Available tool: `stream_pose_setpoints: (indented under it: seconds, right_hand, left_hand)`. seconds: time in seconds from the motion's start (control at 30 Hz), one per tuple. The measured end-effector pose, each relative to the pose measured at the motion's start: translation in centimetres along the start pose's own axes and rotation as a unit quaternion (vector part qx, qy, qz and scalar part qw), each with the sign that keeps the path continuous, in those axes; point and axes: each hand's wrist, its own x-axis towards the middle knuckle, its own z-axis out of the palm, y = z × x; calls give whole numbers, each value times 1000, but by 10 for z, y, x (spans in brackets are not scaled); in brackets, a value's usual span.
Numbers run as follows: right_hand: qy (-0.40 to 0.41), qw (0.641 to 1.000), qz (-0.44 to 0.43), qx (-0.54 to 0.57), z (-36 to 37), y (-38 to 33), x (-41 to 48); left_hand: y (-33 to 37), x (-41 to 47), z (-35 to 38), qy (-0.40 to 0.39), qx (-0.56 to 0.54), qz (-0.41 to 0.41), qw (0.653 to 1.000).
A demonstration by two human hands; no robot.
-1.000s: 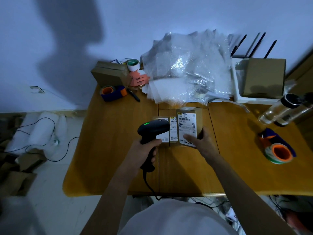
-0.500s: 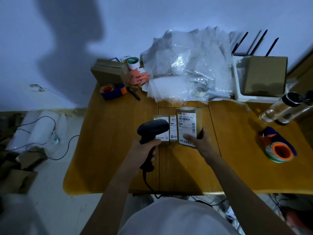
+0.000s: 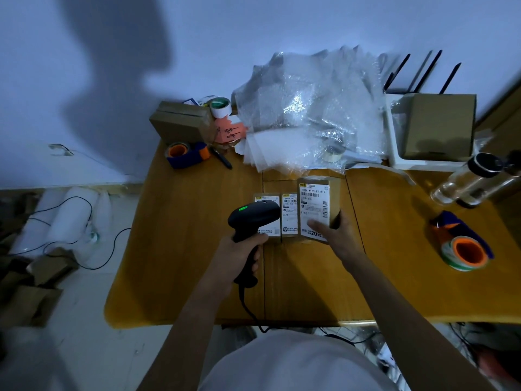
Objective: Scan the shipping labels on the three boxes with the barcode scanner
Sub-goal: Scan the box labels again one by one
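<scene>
**Cardboard row under the scanner**

Cardboard boxes, three of them, stand side by side mid-table with labels facing up at me: left box [image 3: 267,218], middle box [image 3: 289,217], right box [image 3: 317,210]. My left hand [image 3: 239,256] is wrapped around the grip of the scanner [image 3: 253,218], whose head hovers over the left box, green light on, likely reading that label. My right hand [image 3: 335,235] grips the right box at its near corner, thumb on the label, I judge to steady it and tilt it toward the beam. Bare table [image 3: 183,249] lies open to the left; the near edge is close behind my wrists. A tape roll [image 3: 465,253] sits well apart on the right.
</scene>
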Motion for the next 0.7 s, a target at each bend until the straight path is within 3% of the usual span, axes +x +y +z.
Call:
stream_pose_setpoints:
  seconds: [0.7]
  right_hand:
    - [57, 996, 68, -20, -20, 8, 10]
  left_hand:
    - [0, 3, 11, 10, -1, -9, 1000]
